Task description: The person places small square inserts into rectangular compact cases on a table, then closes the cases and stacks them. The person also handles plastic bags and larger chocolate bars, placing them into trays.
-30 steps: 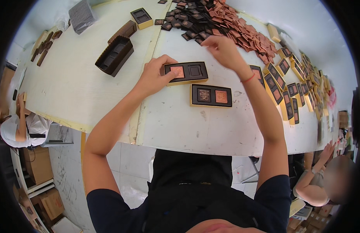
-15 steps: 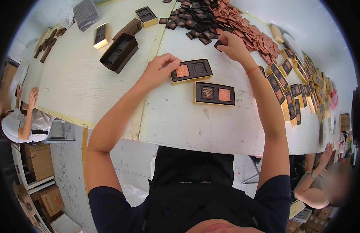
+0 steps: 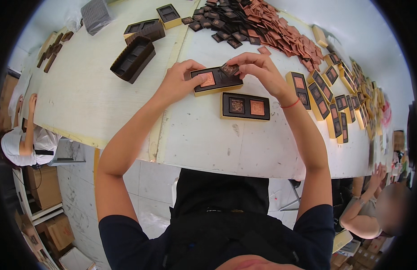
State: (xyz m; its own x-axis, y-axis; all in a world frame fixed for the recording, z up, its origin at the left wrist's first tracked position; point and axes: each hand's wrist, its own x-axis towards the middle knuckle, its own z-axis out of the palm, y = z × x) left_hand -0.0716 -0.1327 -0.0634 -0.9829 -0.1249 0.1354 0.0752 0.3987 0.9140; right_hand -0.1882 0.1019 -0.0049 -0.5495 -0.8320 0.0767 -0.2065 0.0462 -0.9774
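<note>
A gold-edged box with a dark two-slot tray (image 3: 216, 81) lies on the white table (image 3: 82, 94). Its left slot holds a copper square piece. My left hand (image 3: 180, 81) grips the box's left end, thumb on the copper piece. My right hand (image 3: 258, 69) pinches a small dark square piece (image 3: 229, 69) just over the box's right slot. Closer to me lies a second box (image 3: 245, 106) with a dark and a copper piece in its slots.
A heap of dark and copper square pieces (image 3: 258, 24) covers the far table. Filled boxes (image 3: 327, 96) line the right side. Dark empty trays (image 3: 133, 58) and open boxes sit far left. One person (image 3: 24, 139) is at the left and another (image 3: 375, 202) at lower right.
My right hand came back from the heap with a dark piece and now holds it over the box's right slot. My left hand stayed on the box's left end.
</note>
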